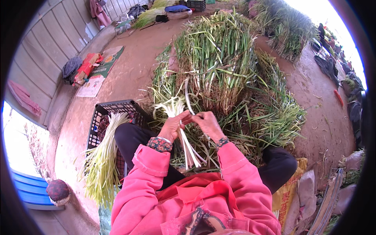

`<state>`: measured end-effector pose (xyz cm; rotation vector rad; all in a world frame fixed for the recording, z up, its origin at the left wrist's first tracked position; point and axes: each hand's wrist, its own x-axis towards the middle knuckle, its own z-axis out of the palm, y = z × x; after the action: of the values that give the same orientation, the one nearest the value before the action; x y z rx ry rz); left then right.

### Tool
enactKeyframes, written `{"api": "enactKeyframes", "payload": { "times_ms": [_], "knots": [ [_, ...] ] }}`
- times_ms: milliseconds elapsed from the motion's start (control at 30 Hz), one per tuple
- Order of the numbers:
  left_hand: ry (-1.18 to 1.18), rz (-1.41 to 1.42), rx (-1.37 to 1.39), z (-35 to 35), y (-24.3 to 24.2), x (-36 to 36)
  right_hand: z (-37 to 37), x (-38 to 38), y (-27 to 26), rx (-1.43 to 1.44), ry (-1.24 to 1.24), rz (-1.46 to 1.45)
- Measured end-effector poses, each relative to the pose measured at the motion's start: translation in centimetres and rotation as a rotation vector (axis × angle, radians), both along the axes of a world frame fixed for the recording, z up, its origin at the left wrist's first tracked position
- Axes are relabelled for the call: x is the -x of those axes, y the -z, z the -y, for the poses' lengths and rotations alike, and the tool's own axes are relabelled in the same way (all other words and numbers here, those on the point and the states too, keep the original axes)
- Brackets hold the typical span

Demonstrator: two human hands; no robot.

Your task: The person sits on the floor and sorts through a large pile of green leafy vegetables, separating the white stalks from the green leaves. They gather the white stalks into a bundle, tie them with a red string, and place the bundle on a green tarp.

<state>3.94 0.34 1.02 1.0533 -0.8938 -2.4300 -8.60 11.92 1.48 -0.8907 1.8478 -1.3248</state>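
My left hand (173, 126) is closed around a small bunch of pale stalks (188, 147), whose thick white ends point down towards my lap. Close beside it, my right hand (207, 123) pinches a single pale stalk (187, 94) that curves upward; the fingertips of both hands nearly meet. A large heap of green leafy stalks with roots (220, 55) rises just beyond my hands. To my left, a bundle of cleaned pale yellow-green stalks (102, 161) lies over the edge of a black plastic crate (117, 105).
A printed sack with red cloth (89, 66) lies by the left wall. More green bundles (285, 26) stand at the upper right. A yellow woven sack (289, 191) is at my right knee, near a wooden plank (326, 205). A blue tub (30, 188) stands at the lower left.
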Motion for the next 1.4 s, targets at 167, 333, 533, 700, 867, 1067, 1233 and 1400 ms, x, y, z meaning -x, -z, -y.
{"api": "enactKeyframes", "payload": {
  "times_ms": [167, 333, 533, 700, 867, 1067, 1233, 1400],
  "knots": [
    [0.005, 0.097, 0.139, 0.3, -1.4, 0.1, -0.3, -0.6, -1.8, -0.05, -0.215, -0.15],
    [-0.026, -0.062, 0.057, 5.1, -2.5, -1.2, -3.6, 0.2, -3.7, -0.136, -0.367, -0.261],
    [-0.198, -0.079, 0.104, 7.0, -2.2, -1.1, -6.7, 0.4, -1.8, -0.133, -0.401, -0.31],
    [-0.262, -0.027, 0.233, 10.6, -5.5, -1.9, -11.2, 1.0, 2.3, -0.388, -0.672, -0.712],
    [-0.212, -0.084, 0.421, 15.7, -11.3, -5.3, -12.9, 3.0, 2.3, -0.814, -0.943, -0.274],
    [-0.107, -0.194, 0.158, 16.6, -10.1, -5.9, -2.2, 5.3, 2.3, -0.455, -0.417, -0.235],
    [-0.146, -0.167, 0.144, 16.0, -8.3, -5.0, 8.9, 6.1, 11.1, 0.201, -0.075, 0.47],
    [-0.215, -0.161, 0.122, 16.1, -9.4, -5.5, 8.7, 4.7, 23.0, -0.201, 0.047, -0.304]
  ]
}}
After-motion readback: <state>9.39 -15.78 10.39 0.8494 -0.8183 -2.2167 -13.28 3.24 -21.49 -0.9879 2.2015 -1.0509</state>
